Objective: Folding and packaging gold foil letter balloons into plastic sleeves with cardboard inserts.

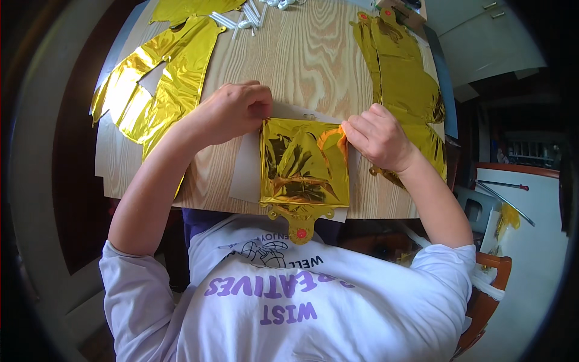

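Observation:
A gold foil balloon [304, 163], flat and folded to a near square, lies at the table's front edge. Its tabbed neck with a red dot hangs over that edge toward me. My left hand [238, 105] pinches the balloon's far left corner between closed fingers. At the far right corner, my right hand [379, 136] grips the foil, with thumb and fingers pressed together. An orange-tinted crease runs down from the right fingertips. Under the balloon lies a pale flat sheet [246, 172], partly covered.
More flat gold foil balloons lie on the wooden table [289, 60]: one at the left [175, 78], one at the right [407, 72], another at the far left edge [193, 8]. White tubes [253, 13] and small white pieces sit at the back. A wooden chair [491, 295] stands at right.

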Demonstrator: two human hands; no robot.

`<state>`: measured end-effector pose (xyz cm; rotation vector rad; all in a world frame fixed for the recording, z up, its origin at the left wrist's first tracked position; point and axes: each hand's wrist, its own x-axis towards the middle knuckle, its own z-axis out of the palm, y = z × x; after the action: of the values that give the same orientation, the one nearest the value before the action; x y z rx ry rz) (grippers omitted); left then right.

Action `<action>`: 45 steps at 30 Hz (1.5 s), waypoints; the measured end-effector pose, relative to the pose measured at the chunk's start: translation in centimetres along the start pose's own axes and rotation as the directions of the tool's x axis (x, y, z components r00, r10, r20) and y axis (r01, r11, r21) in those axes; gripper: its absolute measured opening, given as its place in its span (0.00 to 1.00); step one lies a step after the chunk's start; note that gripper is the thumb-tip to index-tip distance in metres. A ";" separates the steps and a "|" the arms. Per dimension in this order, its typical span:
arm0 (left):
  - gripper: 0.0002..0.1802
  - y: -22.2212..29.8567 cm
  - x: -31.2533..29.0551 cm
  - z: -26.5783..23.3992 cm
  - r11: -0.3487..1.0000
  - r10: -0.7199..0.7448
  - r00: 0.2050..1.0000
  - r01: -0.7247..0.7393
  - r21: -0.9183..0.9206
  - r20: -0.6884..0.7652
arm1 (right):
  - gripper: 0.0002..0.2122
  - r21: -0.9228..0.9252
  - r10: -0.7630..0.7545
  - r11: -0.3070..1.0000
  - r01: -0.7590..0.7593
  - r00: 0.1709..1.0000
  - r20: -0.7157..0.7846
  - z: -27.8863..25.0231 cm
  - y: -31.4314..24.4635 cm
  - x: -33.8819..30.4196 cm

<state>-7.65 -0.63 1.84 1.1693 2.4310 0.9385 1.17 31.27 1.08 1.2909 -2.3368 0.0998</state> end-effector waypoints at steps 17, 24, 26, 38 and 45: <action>0.09 -2.3 -1.4 0.4 0.979 0.199 0.977 -0.194 0.064 -0.083 | 0.03 -0.107 -0.042 0.993 0.059 0.987 0.156 -1.3 -0.9 0.9; 0.09 0.0 -2.5 0.1 0.919 0.272 0.956 -0.223 0.326 -0.113 | 0.04 -0.169 -0.030 0.983 0.067 0.976 0.214 -1.5 -1.5 1.0; 0.11 1.0 -3.2 0.5 0.927 0.235 0.961 -0.177 0.332 -0.143 | 0.04 -0.194 -0.004 0.980 0.049 0.973 0.229 -1.6 -1.9 1.2; 0.17 -0.4 -6.0 1.2 0.908 0.388 0.902 -0.341 0.242 -0.186 | 0.28 0.199 0.372 0.876 -0.440 0.878 0.303 -2.2 -5.1 0.5; 0.22 0.3 -6.6 1.4 0.904 0.344 0.937 -0.314 0.289 -0.059 | 0.35 0.186 0.415 0.838 -0.513 0.820 0.395 0.0 -7.3 -0.5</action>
<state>-2.55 -4.99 0.82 1.7141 2.5596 0.7814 7.40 27.58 -0.26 0.8612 -2.9990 0.4180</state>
